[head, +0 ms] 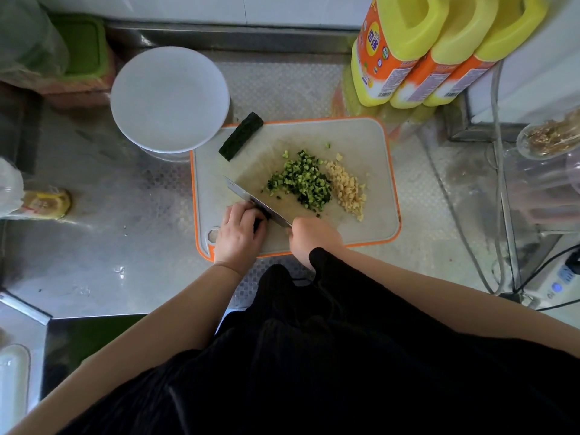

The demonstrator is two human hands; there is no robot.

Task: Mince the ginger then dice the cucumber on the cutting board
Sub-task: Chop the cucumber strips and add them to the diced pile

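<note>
right hand [314, 238] grasps the handle of the steel cleaver [255, 202], blade slanting across the near left of the grey orange-rimmed cutting board [370, 146]. left hand [240, 235] curls over the last dark cucumber strips [262, 218], pinning them beside the blade. diced green cucumber pile [301, 183] mid-board, pale minced ginger [346, 188] just right of it, uncut cucumber piece [241, 136] at the far left edge. to dice well: keep fingertips tucked, short even cuts, feed strips slowly.

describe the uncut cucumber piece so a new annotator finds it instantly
Find the orange-rimmed cutting board mid-counter. At its far left corner, beside the white bowl, lies the cucumber piece: one long dark-green strip, unlike the diced cucumber mid-board.
</note>
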